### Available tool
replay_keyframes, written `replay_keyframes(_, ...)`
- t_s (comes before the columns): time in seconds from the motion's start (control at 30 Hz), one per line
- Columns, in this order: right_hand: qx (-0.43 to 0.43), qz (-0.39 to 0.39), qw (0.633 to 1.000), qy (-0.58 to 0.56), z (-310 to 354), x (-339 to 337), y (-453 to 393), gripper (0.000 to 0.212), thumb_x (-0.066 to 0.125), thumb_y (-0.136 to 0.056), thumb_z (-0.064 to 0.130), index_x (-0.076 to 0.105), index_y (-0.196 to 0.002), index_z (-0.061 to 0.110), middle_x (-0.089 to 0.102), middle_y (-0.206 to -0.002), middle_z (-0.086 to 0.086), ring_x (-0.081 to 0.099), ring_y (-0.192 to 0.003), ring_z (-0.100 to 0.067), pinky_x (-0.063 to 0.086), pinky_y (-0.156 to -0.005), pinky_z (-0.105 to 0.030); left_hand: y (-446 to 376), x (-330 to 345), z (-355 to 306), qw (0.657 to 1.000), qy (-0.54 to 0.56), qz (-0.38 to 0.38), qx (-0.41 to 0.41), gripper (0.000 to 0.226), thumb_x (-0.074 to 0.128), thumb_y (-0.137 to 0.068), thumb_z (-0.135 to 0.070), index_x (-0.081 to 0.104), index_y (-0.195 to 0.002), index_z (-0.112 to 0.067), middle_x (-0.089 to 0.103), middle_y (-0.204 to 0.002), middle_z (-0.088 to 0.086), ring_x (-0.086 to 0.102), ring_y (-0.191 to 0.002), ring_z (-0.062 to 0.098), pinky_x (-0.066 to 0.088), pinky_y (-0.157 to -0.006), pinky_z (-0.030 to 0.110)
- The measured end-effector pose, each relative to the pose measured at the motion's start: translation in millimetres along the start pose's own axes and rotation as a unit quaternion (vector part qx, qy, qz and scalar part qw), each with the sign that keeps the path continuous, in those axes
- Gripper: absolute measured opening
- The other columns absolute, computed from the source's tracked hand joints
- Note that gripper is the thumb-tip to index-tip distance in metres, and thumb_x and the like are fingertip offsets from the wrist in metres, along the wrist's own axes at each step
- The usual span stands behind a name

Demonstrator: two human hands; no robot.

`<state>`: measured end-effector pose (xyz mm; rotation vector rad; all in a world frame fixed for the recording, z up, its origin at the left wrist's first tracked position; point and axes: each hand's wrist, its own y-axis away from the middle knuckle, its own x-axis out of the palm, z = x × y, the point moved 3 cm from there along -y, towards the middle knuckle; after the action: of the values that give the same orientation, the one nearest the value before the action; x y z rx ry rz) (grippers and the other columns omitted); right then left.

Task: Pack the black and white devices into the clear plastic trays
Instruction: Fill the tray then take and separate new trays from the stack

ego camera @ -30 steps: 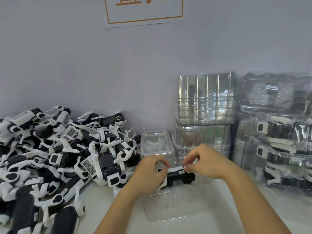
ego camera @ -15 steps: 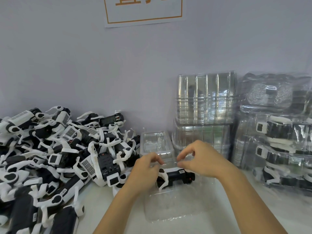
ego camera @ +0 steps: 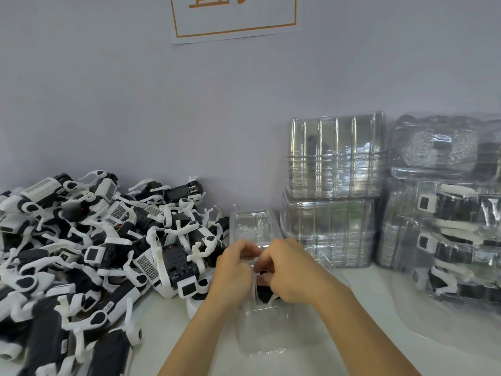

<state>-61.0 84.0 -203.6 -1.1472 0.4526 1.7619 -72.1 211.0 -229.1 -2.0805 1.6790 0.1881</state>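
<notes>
Two hands meet over a clear tray (ego camera: 261,335) on the bench: left hand (ego camera: 233,272) pinches its raised lid edge, right hand (ego camera: 287,270) grips a black-and-white device (ego camera: 264,290) inside. Seating looks underway; closing the lid likely follows.

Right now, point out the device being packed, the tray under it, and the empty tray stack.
device (ego camera: 263,290), head view, black body between hands.
tray (ego camera: 267,335), head view, near wall.
empty tray stack (ego camera: 336,156), head view, front face.

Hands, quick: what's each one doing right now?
Left hand: fingers curled, pinching the clear plastic tray lid.
Right hand: fingers curled round the black and white device in the clear plastic tray.
</notes>
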Motion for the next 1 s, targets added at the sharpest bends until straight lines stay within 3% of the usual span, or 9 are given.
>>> replay_keyframes(0.07, -0.002, 0.0, 1.0, -0.008, -2, -1, 0, 0.021, 0.074, -0.088, 0.019, 0.076, -0.11, 0.018, 0.059, -0.079, 0.01, 0.05, -0.061, 0.003, 0.033, -0.055, -0.009, 0, 0, -1, 1.0, -0.003, 0.002, 0.0, 0.052, 0.033, -0.068, 0.02, 0.065, -0.098, -0.007, 0.069, -0.103, 0.006, 0.062, -0.105, 0.016, 0.051, -0.094, 0.033)
replay_keyframes(0.3, 0.014, -0.02, 0.999, -0.021, 3, -3, 1, 0.013, 0.077, -0.084, 0.024, 0.08, -0.095, 0.018, 0.072, -0.086, 0.001, 0.057, -0.068, -0.001, 0.043, -0.063, -0.015, 0, 0, 1, 1.0, 0.001, 0.0, 0.001, 0.052, 0.033, -0.07, 0.019, 0.067, -0.097, -0.01, 0.07, -0.102, 0.002, 0.062, -0.105, 0.013, 0.05, -0.095, 0.031)
replay_keyframes(0.37, 0.017, -0.014, 0.999, -0.029, 2, -6, 1, 0.009, 0.074, -0.086, 0.02, 0.08, -0.08, 0.02, 0.067, -0.069, 0.007, 0.056, -0.061, 0.0, 0.043, -0.06, -0.016, -1, 0, 3, 1.0, 0.0, 0.004, 0.003, 0.052, 0.033, -0.071, 0.019, 0.067, -0.097, -0.011, 0.07, -0.102, 0.001, 0.062, -0.105, 0.012, 0.05, -0.094, 0.029)
replay_keyframes(0.43, 0.02, -0.011, 0.999, -0.043, -1, -14, 3, 0.02, 0.07, -0.089, 0.018, 0.078, -0.071, 0.024, 0.064, -0.056, 0.013, 0.056, -0.052, -0.001, 0.045, -0.055, -0.016, -2, 1, 4, 1.0, -0.012, 0.007, 0.007, 0.052, 0.034, -0.073, 0.019, 0.067, -0.098, -0.013, 0.069, -0.104, 0.0, 0.062, -0.105, 0.009, 0.049, -0.089, 0.019)
replay_keyframes(0.53, 0.043, -0.042, 0.997, -0.043, -16, -33, 6, 0.011, 0.071, -0.09, 0.02, 0.08, -0.094, 0.026, 0.073, -0.081, 0.013, 0.066, -0.073, 0.0, 0.052, -0.069, -0.013, -3, 2, 7, 1.0, -0.024, -0.002, 0.006, 0.054, 0.034, -0.076, 0.02, 0.066, -0.098, -0.018, 0.067, -0.107, -0.003, 0.059, -0.105, 0.004, 0.043, -0.083, 0.01)
replay_keyframes(0.63, 0.085, -0.058, 0.995, -0.005, -40, -50, 10, 0.015, 0.071, -0.089, 0.013, 0.079, -0.091, 0.025, 0.068, -0.081, 0.016, 0.06, -0.075, 0.006, 0.048, -0.07, -0.009, -3, 3, 8, 1.0, -0.022, -0.005, -0.003, 0.055, 0.033, -0.078, 0.019, 0.066, -0.097, -0.02, 0.066, -0.11, -0.004, 0.059, -0.107, 0.004, 0.042, -0.087, 0.013)
replay_keyframes(0.8, 0.122, 0.008, 0.992, -0.01, -55, -57, 19, 0.011, 0.075, -0.087, 0.025, 0.076, -0.086, 0.035, 0.064, -0.084, 0.023, 0.058, -0.081, 0.008, 0.038, -0.063, -0.006, -3, 3, 9, 1.0, -0.023, 0.001, -0.004, 0.055, 0.032, -0.08, 0.019, 0.066, -0.097, -0.022, 0.065, -0.112, -0.004, 0.058, -0.109, 0.005, 0.041, -0.081, 0.011)
replay_keyframes(1.0, 0.121, 0.07, 0.99, 0.014, -50, -52, 20, 0.025, 0.082, -0.081, 0.024, 0.075, -0.103, 0.034, 0.066, -0.097, 0.018, 0.059, -0.084, 0.003, 0.039, -0.064, -0.011, -2, 3, 9, 1.0, -0.028, -0.001, 0.002, 0.054, 0.034, -0.082, 0.018, 0.066, -0.098, -0.022, 0.064, -0.113, -0.006, 0.058, -0.108, 0.004, 0.042, -0.078, 0.01)
